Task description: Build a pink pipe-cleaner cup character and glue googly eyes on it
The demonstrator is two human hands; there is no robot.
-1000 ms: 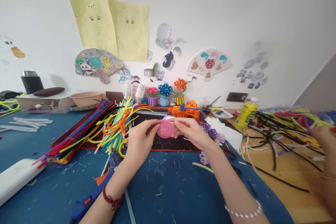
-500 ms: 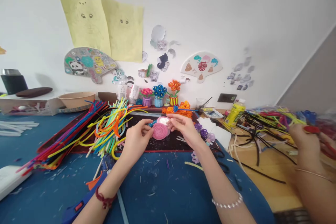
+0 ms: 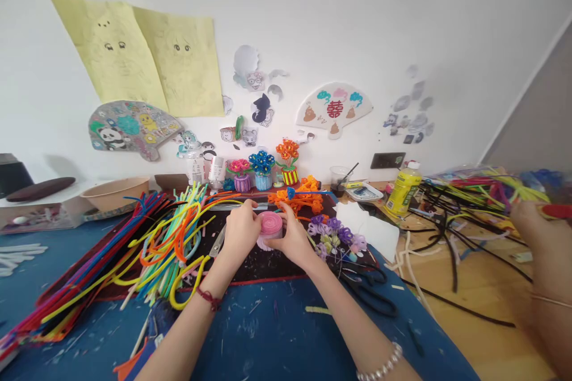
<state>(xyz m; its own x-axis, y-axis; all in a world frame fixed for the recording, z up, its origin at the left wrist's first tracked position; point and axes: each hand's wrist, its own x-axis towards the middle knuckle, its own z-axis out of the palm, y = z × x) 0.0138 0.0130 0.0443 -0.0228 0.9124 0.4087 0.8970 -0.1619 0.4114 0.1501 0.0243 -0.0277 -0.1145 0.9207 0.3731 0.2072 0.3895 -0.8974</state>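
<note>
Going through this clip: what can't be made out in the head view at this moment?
- Head view: the near side of the pink pipe-cleaner coil, hidden by the left hand and right hand.
- Head view: the red item at the co-worker's hand, blurred and cut off by the right edge.

Left hand [image 3: 241,231] and right hand [image 3: 292,244] held close together at centre of view, fingers curled inward, palms turned toward each other. Left forearm [image 3: 179,333] and right forearm [image 3: 353,315] extended forward from bottom edge, angled inward toward hands, wrists slightly bent.
</note>
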